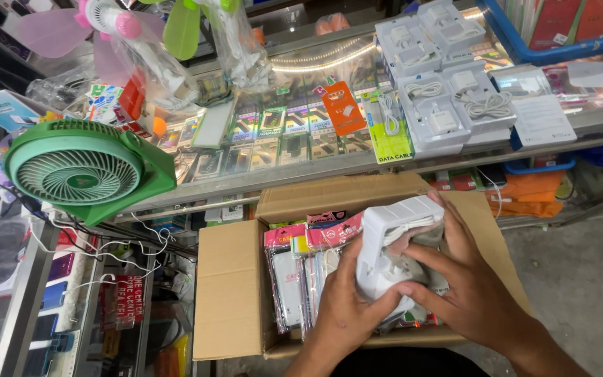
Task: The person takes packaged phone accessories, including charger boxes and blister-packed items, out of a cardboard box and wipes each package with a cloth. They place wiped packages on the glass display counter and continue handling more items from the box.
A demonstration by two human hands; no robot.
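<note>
Both hands hold a stack of white charger packs [393,241] with coiled white cables, above an open cardboard box [226,293]. My left hand [347,307] grips the stack from below and its left side. My right hand [465,279] wraps over its right side, thumb across the front. Inside the box stand several phone cases in clear sleeves with pink headers [300,269], upright in rows.
A glass display counter [301,171] runs behind the box, with packaged accessories inside. White charger packs [448,98] lie stacked on its top right. A green fan [82,171] sits at the counter's left end. Blue baskets [525,42] stand far right. Grey floor [581,279] lies at right.
</note>
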